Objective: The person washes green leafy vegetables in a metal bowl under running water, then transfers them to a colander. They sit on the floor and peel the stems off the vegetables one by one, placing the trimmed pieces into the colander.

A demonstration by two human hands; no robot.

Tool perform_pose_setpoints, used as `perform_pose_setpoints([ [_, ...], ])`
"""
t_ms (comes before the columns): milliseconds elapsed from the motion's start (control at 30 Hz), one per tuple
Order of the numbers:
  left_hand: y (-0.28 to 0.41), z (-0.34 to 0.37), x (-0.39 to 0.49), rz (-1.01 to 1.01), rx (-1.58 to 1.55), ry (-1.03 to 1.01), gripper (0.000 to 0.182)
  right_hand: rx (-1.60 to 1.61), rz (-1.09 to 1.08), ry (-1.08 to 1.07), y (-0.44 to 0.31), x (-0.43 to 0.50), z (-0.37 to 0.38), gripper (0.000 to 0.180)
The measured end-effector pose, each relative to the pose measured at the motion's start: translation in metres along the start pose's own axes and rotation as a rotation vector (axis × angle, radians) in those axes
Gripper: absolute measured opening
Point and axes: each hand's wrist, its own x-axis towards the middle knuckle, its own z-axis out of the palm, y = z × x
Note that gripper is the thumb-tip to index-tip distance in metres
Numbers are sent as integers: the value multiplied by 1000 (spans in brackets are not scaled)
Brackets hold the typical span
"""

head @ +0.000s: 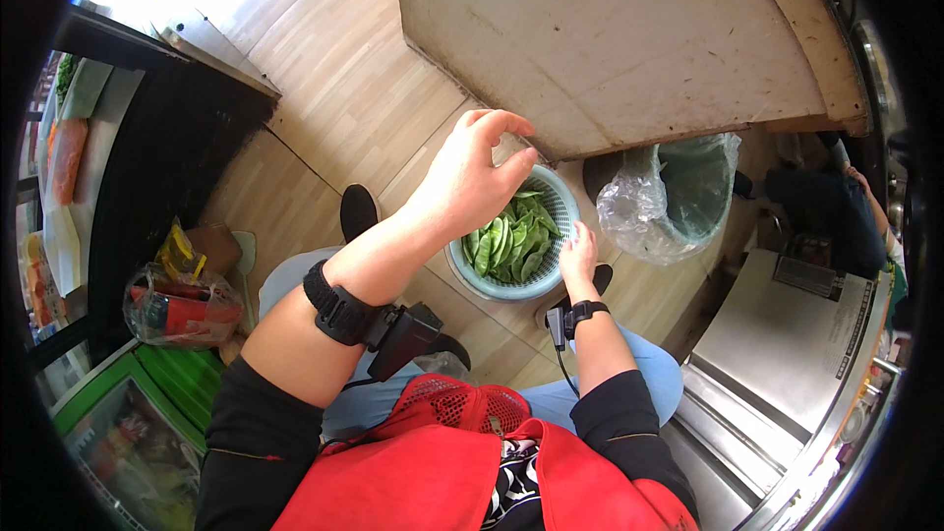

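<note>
A round light-blue plastic colander [483, 286] stands in front of me, low over the tiled floor, with flat green bean pods [509, 243] heaped inside. My left hand [479, 166] is raised above the colander's far left side, thumb and index finger curved with a gap between them; nothing shows in it. At the colander's right rim is my right hand [579, 251], its fingers along the outer edge. Whether those fingers grip the rim is not plain. Both wrists carry black straps with small devices.
A bin lined with a clear plastic bag [664, 199] stands right of the colander, below a worn pale panel [612, 37]. A stainless-steel appliance [774, 339] is at right, near another person's legs. At left are a bagged red package [184, 313] and a green-framed freezer [118, 376].
</note>
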Motion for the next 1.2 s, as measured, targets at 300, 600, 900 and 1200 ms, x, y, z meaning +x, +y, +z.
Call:
perform_pose_setpoints([
  [300,-5,6,4,21,22,-5,31,-25,-112,-248,-30,16,35,29],
  [600,-6,17,7,42,98,-48,31,152,-40,-608,-47,32,-56,7],
  [900,-15,52,-9,471,311,-388,44,933,87,-683,-141,3,-221,12],
  [1200,13,57,-13,-140,-88,-831,21,916,-113,-414,-163,-20,-235,12],
])
